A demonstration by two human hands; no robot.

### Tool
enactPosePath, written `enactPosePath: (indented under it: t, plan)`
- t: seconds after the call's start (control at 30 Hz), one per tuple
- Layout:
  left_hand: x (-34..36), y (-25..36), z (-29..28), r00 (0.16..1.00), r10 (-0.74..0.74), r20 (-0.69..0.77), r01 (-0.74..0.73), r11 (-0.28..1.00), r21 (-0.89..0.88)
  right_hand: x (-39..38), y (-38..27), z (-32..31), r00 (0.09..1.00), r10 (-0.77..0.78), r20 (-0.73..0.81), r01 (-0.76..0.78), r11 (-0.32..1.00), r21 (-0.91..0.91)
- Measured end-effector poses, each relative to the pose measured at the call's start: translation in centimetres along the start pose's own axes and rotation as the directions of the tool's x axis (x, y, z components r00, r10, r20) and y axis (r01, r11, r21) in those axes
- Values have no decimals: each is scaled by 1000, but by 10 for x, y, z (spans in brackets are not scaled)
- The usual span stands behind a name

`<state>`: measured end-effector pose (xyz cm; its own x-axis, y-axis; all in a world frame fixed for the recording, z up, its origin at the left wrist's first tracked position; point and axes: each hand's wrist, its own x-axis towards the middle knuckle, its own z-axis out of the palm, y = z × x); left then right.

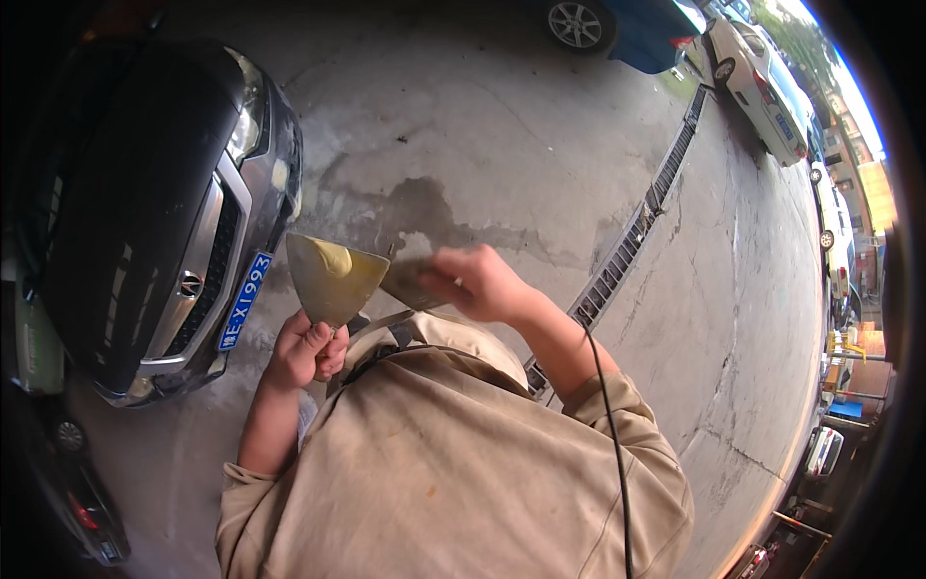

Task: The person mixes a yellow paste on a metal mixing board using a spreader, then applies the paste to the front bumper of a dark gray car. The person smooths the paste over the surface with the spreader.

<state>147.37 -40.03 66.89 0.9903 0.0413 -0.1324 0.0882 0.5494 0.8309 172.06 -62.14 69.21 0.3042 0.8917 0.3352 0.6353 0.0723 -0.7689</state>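
A wide, fan-shaped grey metal spreader blade (313,282) stands in the left hand (315,349), whose fingers and thumb are wrapped firmly around its narrow handle, broad edge pointing away from the body. A smooth, pale-yellow lump of paste (335,259) lies near that far edge, with a thin yellowish smear beside it. The paste is thus loaded and partly smeared over the metal; as far as can be judged, a good share of it is unused, since the lump is thick. On the dark grey car (125,193) to the left of the hands, a pale patch (280,176) shows on the front bumper, but whether it is the same paste cannot be told.

The left forearm rises from its tan sleeve and slants slightly inward, the wrist upright. The right forearm angles inward and forward, bringing the right hand (475,282) just right of the blade, apart from the left hand. Its fingers are bent and blurred, next to a flat, grey, plate-like piece (410,280); the blur hides whether they grip it. A thin black cable (617,454) runs down over the right arm, and a dark slotted drain grate (666,172) crosses the concrete floor (502,145) beyond it.
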Motion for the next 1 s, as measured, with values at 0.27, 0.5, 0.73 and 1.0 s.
enactPosePath:
  t: [0.27, 0.5, 0.73, 1.0]
  plan:
    - [29, -14, 20, 871, -248, 423, 383, 882, -273, 52, -11, 33, 872, 412, 264, -367, 193, 910]
    - [27, 8, 8, 938, -7, 347, 152, 908, -392, 21, -4, 54, 846, 387, 368, -521, 449, 726]
    - [9, 20, 22, 969, -242, 58, 238, 969, 63, 25, 2, 27, 793, 264, -549, 71, 855, 514]
    - [9, 25, 13, 980, -198, -16, 199, 972, 122, 10, -25, 0, 926, -281, -251, 311, 946, 88]
